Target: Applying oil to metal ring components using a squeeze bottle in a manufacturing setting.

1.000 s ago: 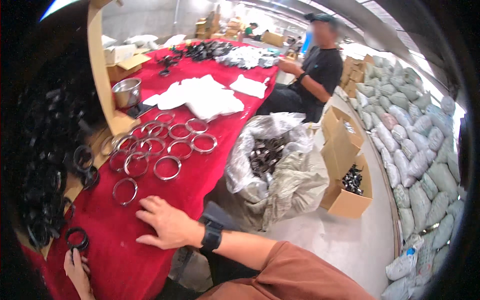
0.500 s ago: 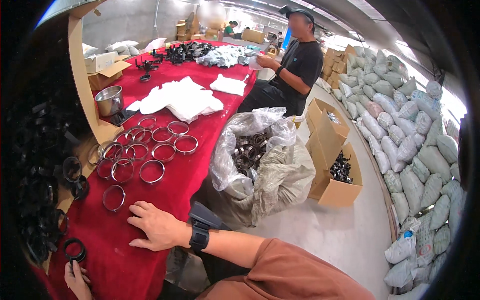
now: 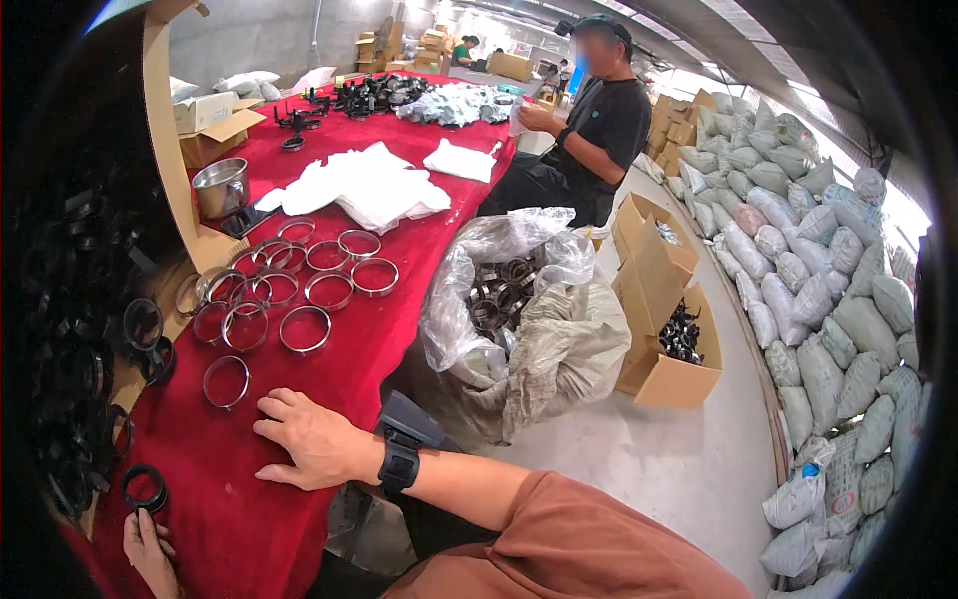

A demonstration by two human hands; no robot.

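My left hand [image 3: 150, 551] is at the lower left, its thumb and fingers closed on a black ring [image 3: 145, 506]. The ring stays close to the red cloth. My right hand [image 3: 311, 439] lies palm down on the red cloth, fingers spread, holding nothing. Just beyond its fingertips is a silver metal ring [image 3: 227, 382], apart from the hand. Farther off, several more metal rings [image 3: 304, 329] lie loosely spread, some overlapping. At my left, a cardboard box [image 3: 160, 130] on its side holds a dark heap of black ring parts [image 3: 80, 339].
A metal cup [image 3: 221, 190] and white cloths [image 3: 369, 185] sit beyond the rings. Right of the table stand a sack [image 3: 559, 349] of dark rings and a carton [image 3: 684, 384] of black parts. A co-worker [image 3: 604, 120] sits at the table's far right; piled sacks [image 3: 828, 299] line the right side.
The view has shifted slightly. My left hand has raised the black ring a little, and its fingers now show more plainly. My right hand stays on the cloth.
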